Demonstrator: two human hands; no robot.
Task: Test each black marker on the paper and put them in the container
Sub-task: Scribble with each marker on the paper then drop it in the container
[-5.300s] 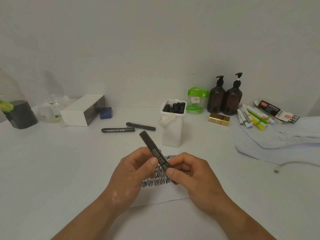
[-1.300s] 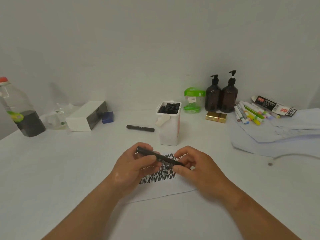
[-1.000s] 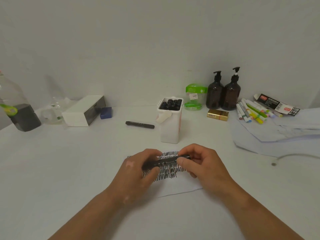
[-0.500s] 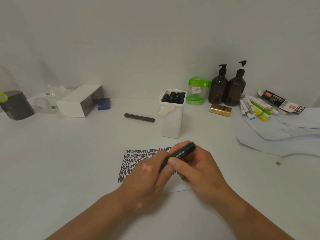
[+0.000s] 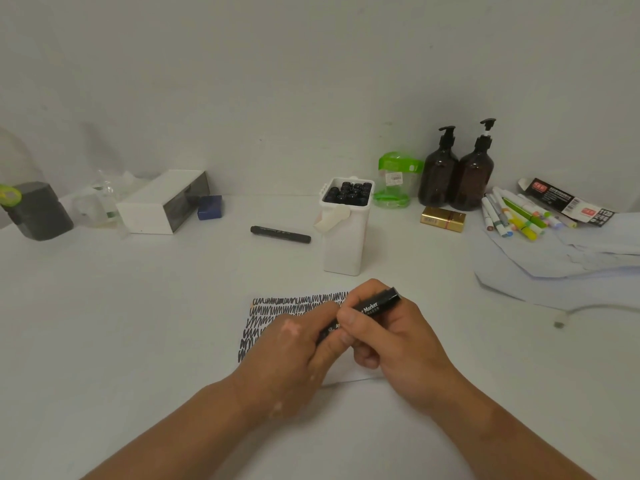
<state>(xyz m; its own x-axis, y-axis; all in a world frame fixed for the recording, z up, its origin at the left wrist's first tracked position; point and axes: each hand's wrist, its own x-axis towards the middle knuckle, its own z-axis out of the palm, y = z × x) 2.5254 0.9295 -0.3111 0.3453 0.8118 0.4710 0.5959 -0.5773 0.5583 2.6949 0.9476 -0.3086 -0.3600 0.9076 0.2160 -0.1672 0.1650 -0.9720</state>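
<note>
A white tabletop (image 5: 104, 323) is seen against a plain pale wall. Over the scribbled sheet of paper (image 5: 277, 306), a black marker (image 5: 375, 304) is gripped by both hands. The right hand (image 5: 391, 344) is closed around the upper barrel, with the thumb laid across the printed label and the fingers curled beneath. The left hand (image 5: 291, 351) is closed on the lower end, which is hidden by its fingers, so it cannot be told whether a cap is on that end. The marker's long axis is set diagonally, its exposed flat end pointed up and to the right, away from the person, and its covered end down and to the left, toward the paper.

Behind the hands, a white rectangular container (image 5: 344, 237) is stood upright on the table, and its open top is filled with black markers set on end, only their round ends being shown. A pale flap is hung from its left rim. A second black marker (image 5: 280, 234) is laid flat just left of the container, nearly level, apart from it. At the far right, a loose bunch of coloured markers (image 5: 512, 216) is spread beside two brown pump bottles (image 5: 455, 178).
</note>
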